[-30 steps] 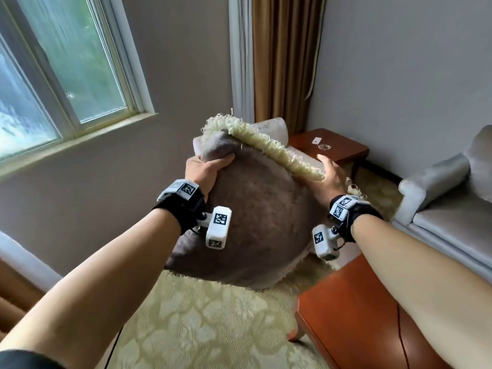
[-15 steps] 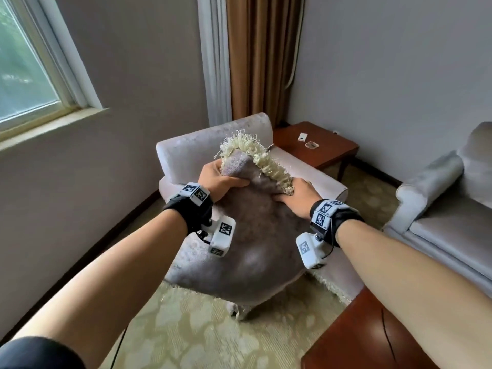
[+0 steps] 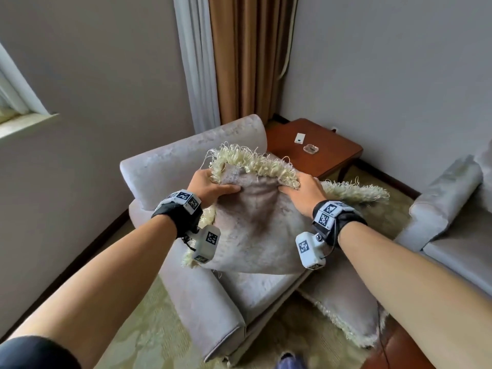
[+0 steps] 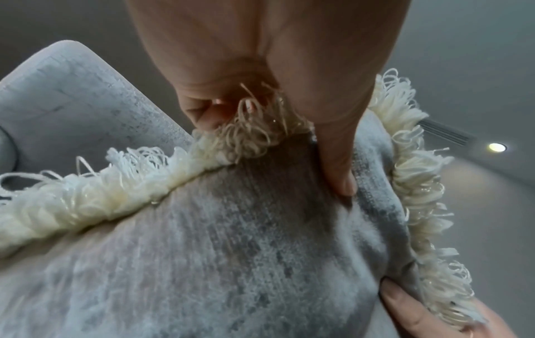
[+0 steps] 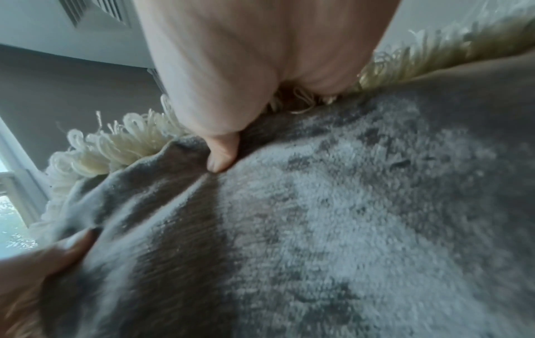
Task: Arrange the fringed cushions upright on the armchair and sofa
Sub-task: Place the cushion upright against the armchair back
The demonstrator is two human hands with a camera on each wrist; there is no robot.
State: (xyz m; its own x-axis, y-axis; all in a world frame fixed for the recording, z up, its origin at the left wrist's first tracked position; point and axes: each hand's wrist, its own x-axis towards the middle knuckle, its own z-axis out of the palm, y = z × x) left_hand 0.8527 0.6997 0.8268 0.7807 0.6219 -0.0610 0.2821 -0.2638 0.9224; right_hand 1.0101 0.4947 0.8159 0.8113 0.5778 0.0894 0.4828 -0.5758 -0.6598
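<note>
Grey plush cushion with a cream looped fringe [image 3: 255, 217], standing on the seat of the pale grey upholstered armchair [image 3: 170, 166] and leaning toward its backrest. The left hand [image 3: 207, 183] grips the cushion's upper left corner, thumb [image 4: 338, 169] pressed into the face, fingers curled behind the fringe. The right hand [image 3: 300, 191] grips the upper right corner likewise, thumb [image 5: 221, 153] on the plush. A second fringed grey cushion [image 3: 348, 310] lies against the armchair's right side. Beyond stand a brown wooden side worktop [image 3: 330, 155] and a grey sofa [image 3: 450, 198].
</note>
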